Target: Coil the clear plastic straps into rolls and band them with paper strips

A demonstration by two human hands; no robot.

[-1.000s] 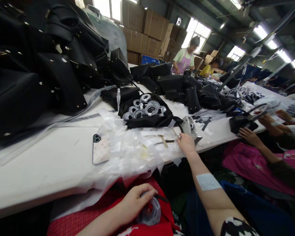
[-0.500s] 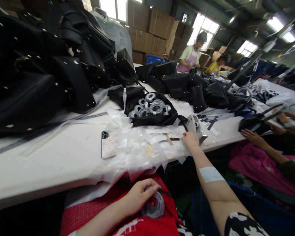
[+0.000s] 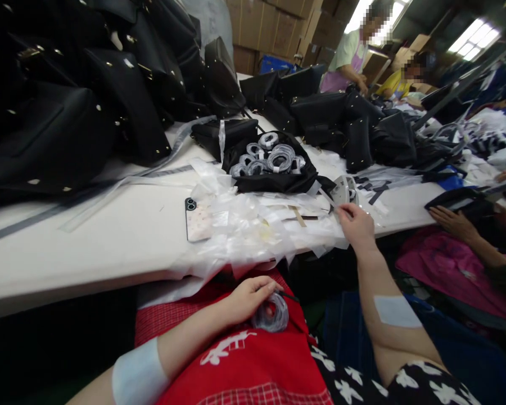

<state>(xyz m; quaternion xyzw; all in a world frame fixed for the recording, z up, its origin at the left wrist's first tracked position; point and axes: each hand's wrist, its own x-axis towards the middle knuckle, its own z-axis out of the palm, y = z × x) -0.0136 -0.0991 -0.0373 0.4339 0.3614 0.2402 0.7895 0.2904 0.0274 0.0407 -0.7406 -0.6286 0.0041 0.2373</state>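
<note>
My left hand (image 3: 253, 298) rests over my red apron (image 3: 236, 360), its fingers closed on a coil of clear-grey cord (image 3: 281, 316). A short dark end sticks out beside the coil. At the table's front edge my right hand (image 3: 357, 226) pinches a narrow pale strip of tape (image 3: 328, 198) between thumb and finger. It is right by the grey tape dispenser (image 3: 344, 189), whose front is partly covered by the hand. Similar coils (image 3: 280, 157) with white bands lie in a black fabric holder (image 3: 274, 183) behind.
Crumpled clear plastic (image 3: 240, 219) and a phone (image 3: 198, 220) lie on the white table (image 3: 122, 242). Black bags (image 3: 63, 129) are heaped at left, more (image 3: 320, 112) behind. A co-worker's hand (image 3: 455, 224) touches black material at right; two other people work farther back.
The view has tilted down, so the table sits higher in the picture. My right hand has shifted slightly at the dispenser, and the pale strip shows more plainly. My left hand keeps the coil.
</note>
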